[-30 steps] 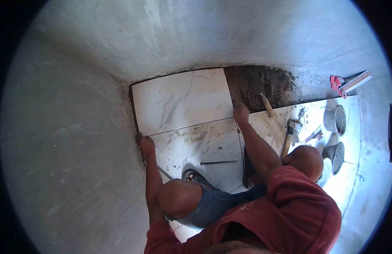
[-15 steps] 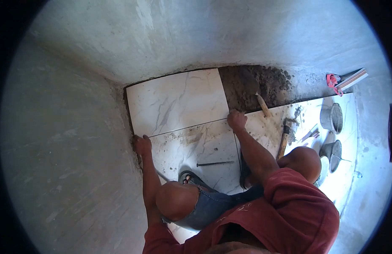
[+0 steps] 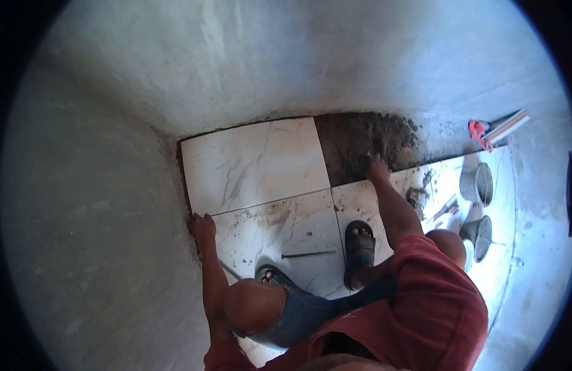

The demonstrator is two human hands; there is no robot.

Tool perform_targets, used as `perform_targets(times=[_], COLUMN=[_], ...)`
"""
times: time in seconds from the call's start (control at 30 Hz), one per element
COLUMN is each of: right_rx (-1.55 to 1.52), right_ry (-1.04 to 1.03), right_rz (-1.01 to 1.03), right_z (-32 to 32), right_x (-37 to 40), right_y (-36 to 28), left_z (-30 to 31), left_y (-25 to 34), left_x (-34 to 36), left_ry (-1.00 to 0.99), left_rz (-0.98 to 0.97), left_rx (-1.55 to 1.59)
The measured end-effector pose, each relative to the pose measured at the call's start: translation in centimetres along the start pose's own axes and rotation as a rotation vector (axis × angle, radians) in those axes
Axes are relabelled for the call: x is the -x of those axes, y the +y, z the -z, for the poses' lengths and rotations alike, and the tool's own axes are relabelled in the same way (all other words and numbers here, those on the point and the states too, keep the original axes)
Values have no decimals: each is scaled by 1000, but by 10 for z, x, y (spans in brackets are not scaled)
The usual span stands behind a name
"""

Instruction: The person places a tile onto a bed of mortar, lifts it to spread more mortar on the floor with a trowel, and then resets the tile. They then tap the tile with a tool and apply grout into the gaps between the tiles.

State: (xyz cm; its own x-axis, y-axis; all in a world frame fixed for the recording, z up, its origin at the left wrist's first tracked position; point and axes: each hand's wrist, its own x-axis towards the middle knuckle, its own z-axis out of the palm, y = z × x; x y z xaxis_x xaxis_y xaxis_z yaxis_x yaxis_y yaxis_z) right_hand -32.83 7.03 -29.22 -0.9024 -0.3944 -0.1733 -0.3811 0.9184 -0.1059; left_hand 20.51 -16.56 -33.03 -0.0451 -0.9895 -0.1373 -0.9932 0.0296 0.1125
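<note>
Through the head camera I looked down at a floor corner where the person was squatting. The left hand [image 3: 203, 228] lay on the left edge of the near tile [image 3: 280, 222], just beside the grey wall [image 3: 113, 204]. Its fingers rested loosely on the tile's corner and closed around nothing. The right arm was stretched forward, and the right hand [image 3: 379, 168] was at the border where the tiled floor met the dark mortar bed [image 3: 360, 139]. It touched the mortar or something lying in it (the picture was too small there), so I could not tell whether this hand clenched a handle or only pressed down. The near tile was white with grey veins and dirty with brown crumbs. It lay flat, and its far edge met the cleaner far tile [image 3: 255, 164], which sat in the corner of the two walls. The mortar bed was directly to the right of the far tile, along the back wall. A thin dark rod [image 3: 307, 254] lay on the near tile, between the two sandals [image 3: 360, 244]. To the right, well apart from both hands, two metal buckets [image 3: 476, 182] stood on the floor. Farther back, a red object [image 3: 479, 131] lay beside a white strip [image 3: 507, 125].
</note>
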Motion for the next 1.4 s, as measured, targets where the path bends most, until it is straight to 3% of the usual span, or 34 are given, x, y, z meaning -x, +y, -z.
perform_targets(times=[0.07,0.1,0.17,0.23,0.27,0.33,0.43,0.53,0.6,0.63,0.7,0.77,0.83,0.97,1.27,1.4], right_rx=[223,226,178,230,230,117,-39,202,-160,-168,-252,-333,-268,-279,-106,-82], right_ry=[-290,-291,-84,-19,-23,-252,-409,-392,-342,-345,-647,-585,-702,-782,-912,-933], right_rz=[150,161,374,583,575,616,703,880,906,903,473,533,410,443,431,407], right_z=[5,9,21,52,76,126,162,150,93,99,108,92,93,93,107,94], right_x=[-25,-32,-38,-54,-56,-52,-25,11,16,28,50,50,47,38,15,6], right_y=[7,10,20,19,13,-3,-3,6,36,32,19,28,27,28,10,10], left_z=[-1,-1,-4,-11,-8,0,5,-2,-10,-7,2,18,26,15,20,13], left_y=[4,2,-6,-8,-5,2,5,0,-9,-10,-9,-3,5,0,-4,0], left_x=[-5,-5,0,-4,-5,-1,-2,-4,-6,-4,-1,-1,-1,-6,-6,-17], left_ry=[25,20,-2,35,31,15,-9,-43,-42,-49,-106,-158,-286,-292,-265,-380], left_rz=[-6,-27,-59,-87,-94,-78,-86,-69,-111,-148,-159,-181,-104,-66,-174,-104], left_rx=[8,-11,-45,-42,-45,-61,-64,-15,-41,-69,-89,-112,-106,-103,-85,-73])
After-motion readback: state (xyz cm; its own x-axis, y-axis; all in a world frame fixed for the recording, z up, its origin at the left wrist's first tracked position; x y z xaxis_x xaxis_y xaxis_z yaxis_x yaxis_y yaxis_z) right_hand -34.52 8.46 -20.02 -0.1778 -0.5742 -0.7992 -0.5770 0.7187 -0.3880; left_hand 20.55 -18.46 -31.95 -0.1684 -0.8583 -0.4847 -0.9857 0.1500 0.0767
